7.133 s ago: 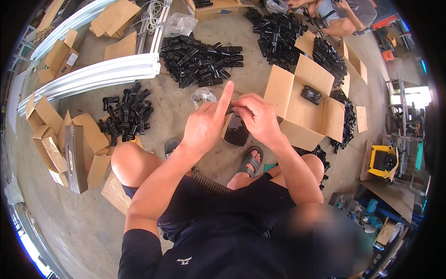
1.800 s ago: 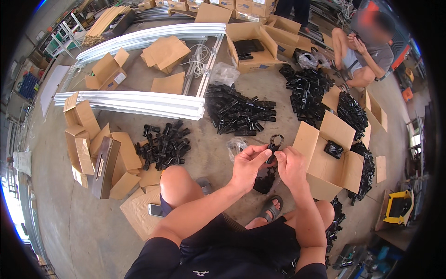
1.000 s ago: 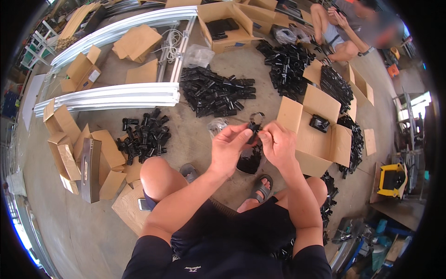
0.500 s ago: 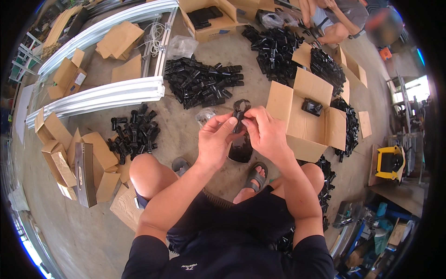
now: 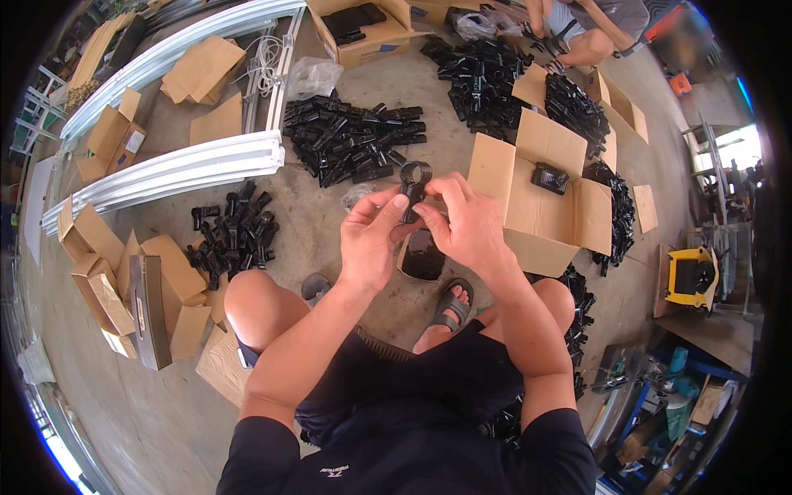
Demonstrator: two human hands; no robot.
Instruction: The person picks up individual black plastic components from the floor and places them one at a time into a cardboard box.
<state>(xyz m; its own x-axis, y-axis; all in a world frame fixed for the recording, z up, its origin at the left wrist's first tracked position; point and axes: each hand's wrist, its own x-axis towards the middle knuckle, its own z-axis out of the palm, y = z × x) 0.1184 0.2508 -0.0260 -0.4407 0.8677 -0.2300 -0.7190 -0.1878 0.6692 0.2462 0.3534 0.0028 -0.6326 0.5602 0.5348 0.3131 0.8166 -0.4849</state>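
Note:
In front of my knees, my left hand (image 5: 370,241) grips a black plastic pipe fitting (image 5: 415,174) by its stem, thumb on top. The fitting's open ring end points up and away from me. My right hand (image 5: 467,223) is pinched against the stem's right side, thumb and bent forefinger together. Whatever lies between those fingertips is too small or hidden to make out. Below both hands, a small open box (image 5: 422,256) with dark contents stands on the floor, partly covered by my fingers.
Black fittings lie in piles ahead (image 5: 351,140), at left (image 5: 235,235) and far right (image 5: 487,82). An open carton (image 5: 540,216) with a black pack inside stands at right. White metal rails (image 5: 177,169) and flattened cartons (image 5: 169,280) are at left. Another person (image 5: 590,37) sits at the far right.
Both hands and the fitting have shifted slightly left in the picture, as the whole view has. The ring end is turned a little, showing its opening more. The grip looks much the same.

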